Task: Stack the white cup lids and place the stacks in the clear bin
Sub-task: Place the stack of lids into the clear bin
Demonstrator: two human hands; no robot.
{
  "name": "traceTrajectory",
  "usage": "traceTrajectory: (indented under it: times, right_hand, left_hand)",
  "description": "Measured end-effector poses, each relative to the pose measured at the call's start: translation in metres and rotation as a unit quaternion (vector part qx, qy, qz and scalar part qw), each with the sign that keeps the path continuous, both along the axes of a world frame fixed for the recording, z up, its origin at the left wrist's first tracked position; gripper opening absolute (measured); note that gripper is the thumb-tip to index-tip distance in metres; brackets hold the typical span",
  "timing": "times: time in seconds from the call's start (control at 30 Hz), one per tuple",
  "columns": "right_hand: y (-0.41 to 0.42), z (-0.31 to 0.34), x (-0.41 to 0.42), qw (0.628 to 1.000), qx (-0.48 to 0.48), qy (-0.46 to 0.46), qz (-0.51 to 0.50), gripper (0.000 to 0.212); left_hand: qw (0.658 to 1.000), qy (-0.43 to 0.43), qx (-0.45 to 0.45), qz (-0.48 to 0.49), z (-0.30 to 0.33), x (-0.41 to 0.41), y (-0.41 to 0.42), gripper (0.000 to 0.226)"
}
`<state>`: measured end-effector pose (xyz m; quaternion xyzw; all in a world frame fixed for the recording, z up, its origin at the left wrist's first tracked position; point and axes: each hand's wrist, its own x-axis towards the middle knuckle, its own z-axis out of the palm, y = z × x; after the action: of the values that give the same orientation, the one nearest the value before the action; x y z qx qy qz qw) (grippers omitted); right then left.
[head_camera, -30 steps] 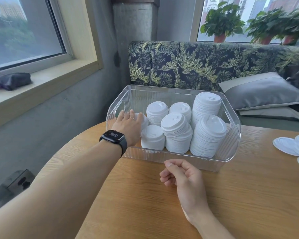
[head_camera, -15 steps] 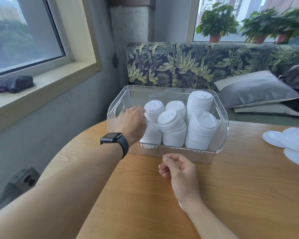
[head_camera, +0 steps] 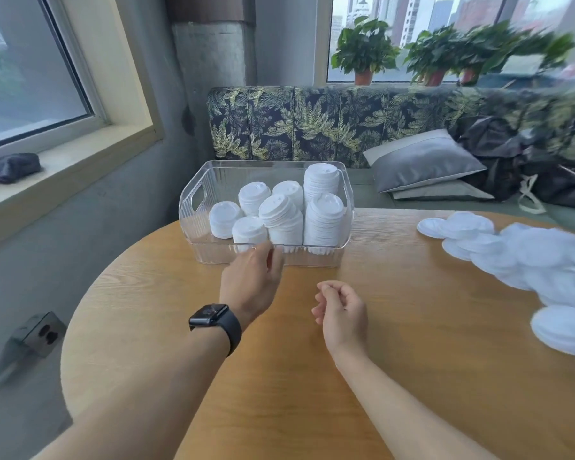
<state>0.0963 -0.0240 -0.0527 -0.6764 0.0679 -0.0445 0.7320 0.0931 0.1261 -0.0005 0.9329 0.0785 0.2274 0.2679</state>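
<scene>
While both forearms reached out over the wooden counter (head_camera: 395, 343), the right hand (head_camera: 341, 312) hovered nearest, its grip loosely curled and holding nothing. The left hand (head_camera: 251, 280), with a dark watch (head_camera: 214, 322) on its wrist, sat a little farther out, fingers relaxed and spread, empty, its fingertips just in front of the near wall of the clear bin (head_camera: 193, 207); whether they touched it could not be told. Inside the bin stood several stacks of white cup lids (head_camera: 322, 220), the tallest at the right, shorter ones toward the left. To the right on the counter, well apart from the bin, lay a blurred heap of loose lids (head_camera: 512, 250). Beyond the counter ran a leaf-patterned sofa (head_camera: 312, 124) with a grey cushion (head_camera: 422, 161), and potted plants (head_camera: 362, 51) stood at the far window.
</scene>
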Motion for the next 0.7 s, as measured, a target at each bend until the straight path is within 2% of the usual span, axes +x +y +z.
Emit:
traceTrajectory:
  times: [0.23,0.33,0.53,0.7]
  right_hand:
    - [-0.092,0.004,-0.035,0.997,-0.061,-0.002,-0.043,0.03]
    - [-0.135,0.007,-0.042,0.993,-0.107,-0.003,-0.047,0.031]
    - [-0.213,0.017,-0.036,0.982,-0.16,0.013,-0.104,0.027]
    - [-0.257,0.011,-0.031,0.974,-0.166,0.02,-0.152,0.024]
  left_hand:
    - [0.996,0.068,-0.026,-0.053,-0.037,-0.049,-0.07,0.045]
    - [0.991,0.097,-0.055,-0.067,-0.051,-0.057,-0.102,0.043]
    - [0.986,0.111,-0.055,-0.112,-0.051,-0.05,-0.166,0.039]
    - [0.98,0.108,-0.074,-0.152,-0.051,-0.038,-0.222,0.017]
